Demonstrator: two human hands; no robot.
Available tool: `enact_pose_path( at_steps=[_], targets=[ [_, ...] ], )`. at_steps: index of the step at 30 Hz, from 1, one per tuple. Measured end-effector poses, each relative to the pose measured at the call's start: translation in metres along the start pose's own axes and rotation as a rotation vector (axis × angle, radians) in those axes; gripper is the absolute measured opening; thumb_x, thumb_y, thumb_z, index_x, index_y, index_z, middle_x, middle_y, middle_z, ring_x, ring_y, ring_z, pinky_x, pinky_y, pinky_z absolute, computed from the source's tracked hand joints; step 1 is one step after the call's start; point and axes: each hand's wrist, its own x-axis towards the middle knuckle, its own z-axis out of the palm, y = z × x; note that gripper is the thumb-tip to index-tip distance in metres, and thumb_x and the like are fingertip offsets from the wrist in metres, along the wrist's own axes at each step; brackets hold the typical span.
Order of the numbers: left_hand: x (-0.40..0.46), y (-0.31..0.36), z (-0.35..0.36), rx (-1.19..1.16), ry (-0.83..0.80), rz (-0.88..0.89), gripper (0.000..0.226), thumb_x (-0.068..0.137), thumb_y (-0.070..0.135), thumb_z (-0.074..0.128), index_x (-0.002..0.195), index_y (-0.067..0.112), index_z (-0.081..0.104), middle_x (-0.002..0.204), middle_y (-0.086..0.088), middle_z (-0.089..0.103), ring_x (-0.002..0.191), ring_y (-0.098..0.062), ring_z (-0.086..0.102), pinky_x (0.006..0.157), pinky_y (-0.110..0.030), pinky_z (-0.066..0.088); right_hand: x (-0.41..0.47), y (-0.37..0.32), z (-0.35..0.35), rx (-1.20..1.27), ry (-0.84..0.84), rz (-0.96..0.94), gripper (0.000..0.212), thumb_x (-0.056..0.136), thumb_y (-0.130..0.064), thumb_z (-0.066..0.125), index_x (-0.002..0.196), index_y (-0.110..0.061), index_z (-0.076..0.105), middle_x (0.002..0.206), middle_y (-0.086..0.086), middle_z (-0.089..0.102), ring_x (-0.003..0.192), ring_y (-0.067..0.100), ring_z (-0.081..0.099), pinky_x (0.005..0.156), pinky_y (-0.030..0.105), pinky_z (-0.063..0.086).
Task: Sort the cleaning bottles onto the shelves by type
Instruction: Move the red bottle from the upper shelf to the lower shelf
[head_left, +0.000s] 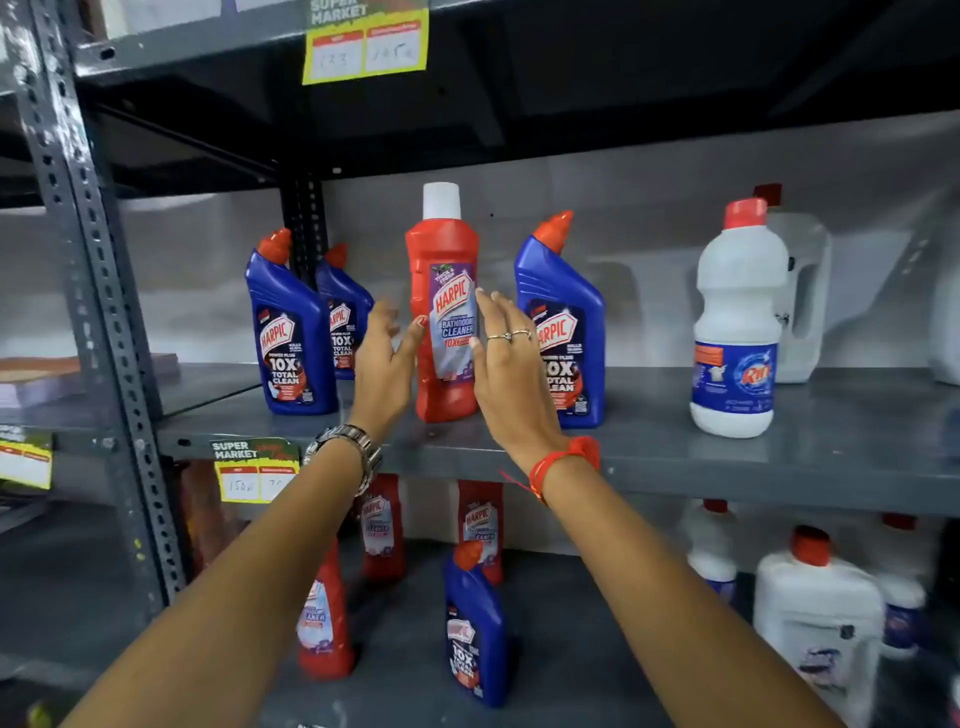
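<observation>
I see left hand (382, 358) and right hand (506, 358) spread open either side of upright red bathroom-cleaner bottle (442, 312) on grey shelf (675, 457); neither grips it; blue bottles (291, 343) flank

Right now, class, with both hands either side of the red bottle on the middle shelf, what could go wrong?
1. The tall red bottle stands between open hands, left hand and right hand; a nudge could tip it.
2. The blue bottle stands close beside the right hand and might get knocked.
</observation>
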Motion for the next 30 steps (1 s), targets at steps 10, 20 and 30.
enact_pose_path(
  at_steps=[10,20,30],
  targets=[
    [0.028,-0.032,0.003,-0.218,-0.163,-0.133,0.026,0.091,0.017,0.047,0.111,0.002,0.053,0.107,-0.011,0.062,0.092,-0.020,0.061,0.085,-0.043,0.053,0.019,0.011,0.049,0.291,-0.084,0.507,0.037,0.089,-0.002,0.042,0.126,-0.008,0.045,0.123,0.017,0.060,0.113,0.029,0.057,0.086,0.024,0.041],
    [0.027,-0.026,-0.011,-0.163,-0.152,-0.099,0.027,0.091,0.014,0.046,0.108,-0.005,0.055,0.112,-0.024,0.063,0.096,-0.029,0.063,0.086,-0.047,0.053,0.016,0.008,0.037,0.749,-0.175,0.707,0.047,0.081,0.014,0.052,0.126,0.006,0.041,0.128,0.030,0.053,0.103,0.024,0.053,0.082,0.026,0.049],
    [-0.030,0.013,-0.037,-0.223,-0.086,0.014,0.021,0.093,0.017,0.042,0.082,0.027,0.057,0.083,0.007,0.064,0.074,-0.004,0.064,0.070,-0.031,0.055,-0.019,-0.021,-0.011,0.840,-0.209,0.533,0.054,0.079,0.001,0.065,0.128,-0.003,0.042,0.109,0.011,0.061,0.097,0.015,0.061,0.089,0.025,0.051]
  ],
)
